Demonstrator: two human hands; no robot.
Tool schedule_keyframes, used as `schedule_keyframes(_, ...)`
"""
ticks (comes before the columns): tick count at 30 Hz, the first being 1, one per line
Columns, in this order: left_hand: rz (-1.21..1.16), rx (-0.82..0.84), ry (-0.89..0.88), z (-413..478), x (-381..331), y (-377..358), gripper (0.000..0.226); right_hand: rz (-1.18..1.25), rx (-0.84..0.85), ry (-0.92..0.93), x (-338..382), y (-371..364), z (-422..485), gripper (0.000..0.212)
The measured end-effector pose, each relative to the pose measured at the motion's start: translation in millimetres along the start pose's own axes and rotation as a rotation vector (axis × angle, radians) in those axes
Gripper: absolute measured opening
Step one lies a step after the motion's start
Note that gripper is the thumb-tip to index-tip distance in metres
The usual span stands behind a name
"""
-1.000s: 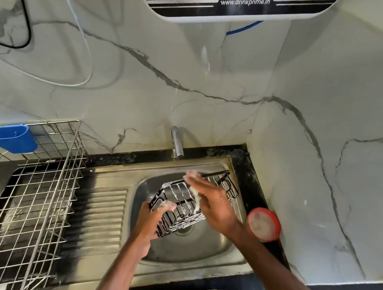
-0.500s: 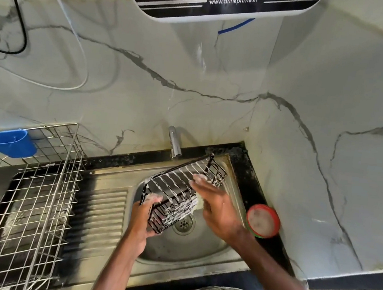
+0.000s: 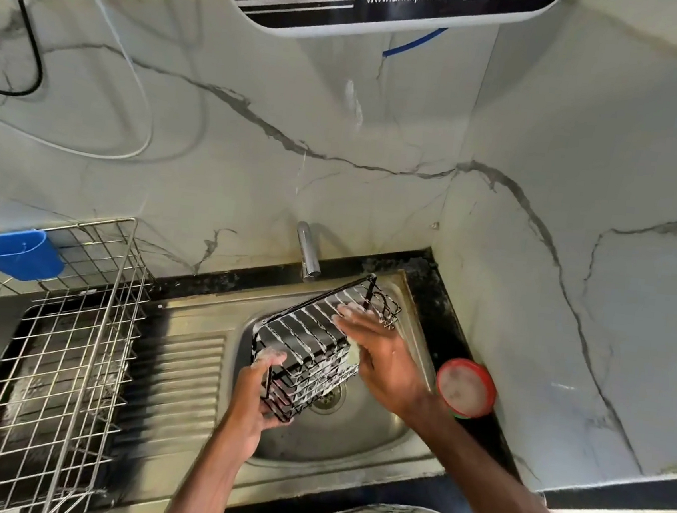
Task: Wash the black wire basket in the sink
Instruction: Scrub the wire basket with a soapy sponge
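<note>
Two hands: both on the basket [image 3: 303, 336], which is held tilted over the sink [image 3: 350, 441] bowl, off the bottom.
Left hand [image 3: 253, 397]: fingers curled round the wires at the basket's near lower corner, with foam on the fingertips.
Right hand [image 3: 384, 361]: fingers straight and close together, laid flat on the basket's soapy upper side. A pale pad [image 3: 354, 353] shows under the palm (sponge or foam, cannot tell).
Around: drain [image 3: 330, 397] below the basket. Red-rimmed tub [image 3: 465, 388] on the black counter [image 3: 436, 304], just right of the right wrist. Wire rack [image 3: 70, 332] with a blue cup [image 3: 15, 253] well to the left.
In the way: tap [image 3: 308, 253] spout just behind the basket's far top edge. Wall corner close on the right.
Room: ribbed drainboard [image 3: 182, 377] lies between sink and rack. A gap shows between the basket and the bowl floor.
</note>
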State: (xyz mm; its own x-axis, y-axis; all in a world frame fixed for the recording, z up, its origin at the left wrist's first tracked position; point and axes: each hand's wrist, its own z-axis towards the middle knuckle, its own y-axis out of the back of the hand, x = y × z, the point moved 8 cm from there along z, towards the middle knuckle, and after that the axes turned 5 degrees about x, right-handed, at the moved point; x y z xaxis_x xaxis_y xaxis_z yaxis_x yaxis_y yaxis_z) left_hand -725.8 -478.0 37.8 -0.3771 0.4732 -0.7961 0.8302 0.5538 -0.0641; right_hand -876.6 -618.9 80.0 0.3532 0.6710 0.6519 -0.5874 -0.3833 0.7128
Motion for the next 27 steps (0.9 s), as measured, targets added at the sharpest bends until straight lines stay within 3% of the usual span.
schedule_keyframes(3, 0.032, 0.014, -0.008, 3, 0, 4, 0.016, 0.027, -0.02, -0.043, -16, 10, 9, 0.05)
schedule_keyframes(6, 0.057, 0.02, -0.033, 5, 4, 9, 0.017, 0.126, -0.1, -0.251, -60, 34, 13, 0.05)
schedule_keyframes(14, 0.025, 0.077, -0.017, 5, 5, 20, 0.035, 0.219, -0.051, -0.688, -111, 38, 11, 0.042)
schedule_keyframes(19, -0.171, 0.048, -0.006, 20, 12, 38, 0.032, 0.477, 0.024, -0.735, -89, 47, 16, 0.034)
schedule_keyframes(24, -0.53, -0.043, 0.128, 36, 40, 51, 0.062, 0.73, 0.034, -0.698, -43, 61, 29, 0.032)
schedule_keyframes(27, -0.594, -0.071, 0.144, 38, 46, 43, 0.056, 0.798, 0.032, -0.652, -20, 59, 37, 0.034)
